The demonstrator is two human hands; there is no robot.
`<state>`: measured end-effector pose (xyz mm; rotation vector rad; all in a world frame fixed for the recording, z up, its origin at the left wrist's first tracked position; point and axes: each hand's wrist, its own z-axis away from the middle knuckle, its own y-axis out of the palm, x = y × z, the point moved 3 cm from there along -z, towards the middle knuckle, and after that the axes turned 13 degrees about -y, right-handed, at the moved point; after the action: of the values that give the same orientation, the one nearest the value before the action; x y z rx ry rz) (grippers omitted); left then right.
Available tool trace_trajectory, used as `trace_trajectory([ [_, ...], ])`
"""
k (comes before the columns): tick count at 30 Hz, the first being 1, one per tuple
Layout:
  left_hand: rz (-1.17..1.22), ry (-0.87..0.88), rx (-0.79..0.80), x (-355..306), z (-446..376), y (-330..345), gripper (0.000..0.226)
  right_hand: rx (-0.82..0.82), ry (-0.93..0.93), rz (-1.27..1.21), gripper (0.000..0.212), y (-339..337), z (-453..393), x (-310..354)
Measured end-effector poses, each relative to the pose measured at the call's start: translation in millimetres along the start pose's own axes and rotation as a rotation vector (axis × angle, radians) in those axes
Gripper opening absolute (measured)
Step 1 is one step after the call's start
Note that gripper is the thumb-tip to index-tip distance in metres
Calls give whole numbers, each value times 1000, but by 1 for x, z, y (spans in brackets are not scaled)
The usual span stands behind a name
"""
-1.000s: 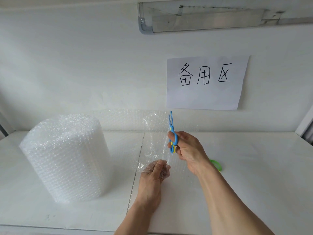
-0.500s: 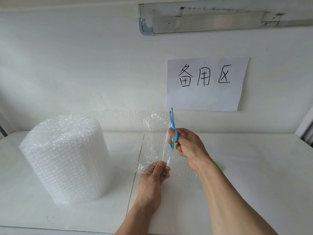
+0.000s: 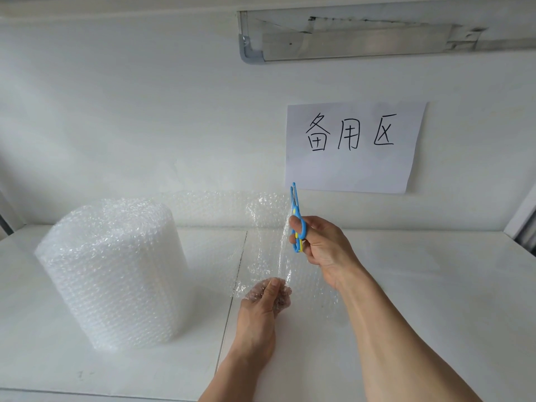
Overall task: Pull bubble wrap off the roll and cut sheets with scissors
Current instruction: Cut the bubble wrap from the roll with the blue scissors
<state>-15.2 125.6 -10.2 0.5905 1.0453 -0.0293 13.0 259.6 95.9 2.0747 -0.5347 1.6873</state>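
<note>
One length of bubble wrap has been drawn off the roll and stands upright as a clear sheet running rightward from it, so the pulling part of this round looks done and the cut is well along. To the right of the roll, the left hand pinches the sheet's lower edge, thumb on the near face and fingers bunched behind the plastic, holding it taut. Farther right of the roll and higher, the right hand has its grip closed around the handles of the blue scissors, whose blades point upward and reach nearly to the sheet's top edge; they look almost together, though the tips are too thin to be sure. A pale vertical line below the scissors, down to the left hand, looks like the slit already made. My judgement is that only the last bit at the top remains before this sheet comes free. No finished sheets can be made out on the white surface to the right of the roll.
</note>
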Motion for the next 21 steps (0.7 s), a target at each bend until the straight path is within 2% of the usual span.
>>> trace_trajectory([
  [21,19,5,-20,1,-1,0,11,20,-8,-24,19,-4,-8,5],
])
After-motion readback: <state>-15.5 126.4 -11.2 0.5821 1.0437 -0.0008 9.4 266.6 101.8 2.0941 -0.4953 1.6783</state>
